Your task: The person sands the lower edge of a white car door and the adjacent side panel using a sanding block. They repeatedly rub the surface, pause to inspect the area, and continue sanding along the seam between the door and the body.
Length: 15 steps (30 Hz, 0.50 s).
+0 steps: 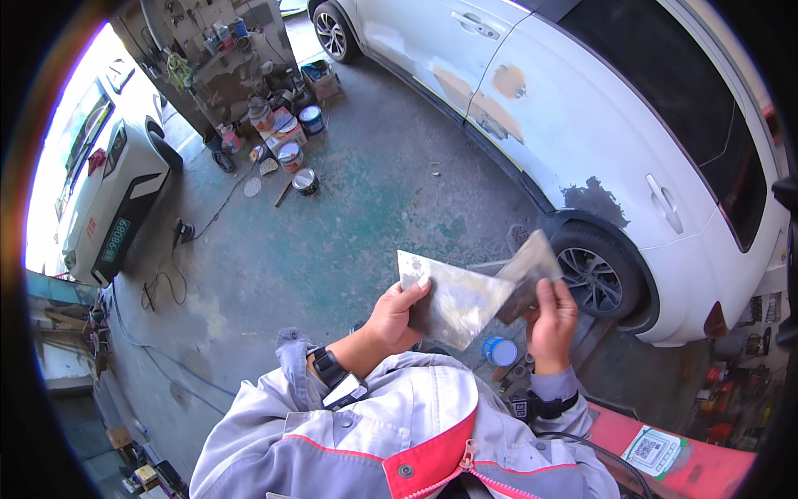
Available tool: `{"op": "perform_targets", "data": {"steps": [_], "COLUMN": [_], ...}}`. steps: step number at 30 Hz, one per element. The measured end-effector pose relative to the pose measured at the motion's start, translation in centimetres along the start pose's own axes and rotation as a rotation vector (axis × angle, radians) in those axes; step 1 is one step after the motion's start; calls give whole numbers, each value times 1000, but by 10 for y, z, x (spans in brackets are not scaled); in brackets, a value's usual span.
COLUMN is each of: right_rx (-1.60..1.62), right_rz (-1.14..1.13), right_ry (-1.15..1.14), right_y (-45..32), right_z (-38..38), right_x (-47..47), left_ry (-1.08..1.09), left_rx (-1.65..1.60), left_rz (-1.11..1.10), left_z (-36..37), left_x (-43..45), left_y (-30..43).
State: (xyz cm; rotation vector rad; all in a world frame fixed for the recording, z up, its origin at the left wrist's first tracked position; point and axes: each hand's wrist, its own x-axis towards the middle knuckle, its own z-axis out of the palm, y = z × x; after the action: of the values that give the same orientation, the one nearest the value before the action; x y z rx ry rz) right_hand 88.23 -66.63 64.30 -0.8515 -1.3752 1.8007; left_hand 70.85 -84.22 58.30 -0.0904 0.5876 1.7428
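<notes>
My left hand (394, 319) grips a thin, flat filler plate (458, 299) by its left edge, thumb on top. Pale and yellowish smears cover its face. In my right hand (552, 321) is a second, smaller flat spreader plate (530, 265), pinched at its right edge and slightly blurred. The two plates meet or overlap near the first one's right corner; whether they touch there I cannot tell. Beyond them stands a white car (580, 143), its side bearing tan filler patches (509, 82) and a dark bare patch (596, 201) above the rear wheel (589, 277).
Below the plates is a blue-sided can (499, 351). Several paint cans (305, 181) crowd around a workbench ahead. A corded sander (184, 231) and its cable lie on the floor, left. Another white vehicle (124, 181) stands far left; a red beam (704, 452) is at lower right.
</notes>
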Motion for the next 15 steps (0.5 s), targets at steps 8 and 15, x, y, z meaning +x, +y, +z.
{"op": "perform_targets", "data": {"steps": [8, 15], "right_rx": [406, -178], "right_rz": [-145, -266], "right_ry": [-82, -508], "right_y": [-19, -31], "right_z": [30, 20], "right_x": [-25, -33], "left_ry": [-122, -81], "left_rx": [131, 274], "left_rz": [-65, 16], "left_z": [5, 1], "left_x": [-8, -17], "left_y": [-12, -22]}}
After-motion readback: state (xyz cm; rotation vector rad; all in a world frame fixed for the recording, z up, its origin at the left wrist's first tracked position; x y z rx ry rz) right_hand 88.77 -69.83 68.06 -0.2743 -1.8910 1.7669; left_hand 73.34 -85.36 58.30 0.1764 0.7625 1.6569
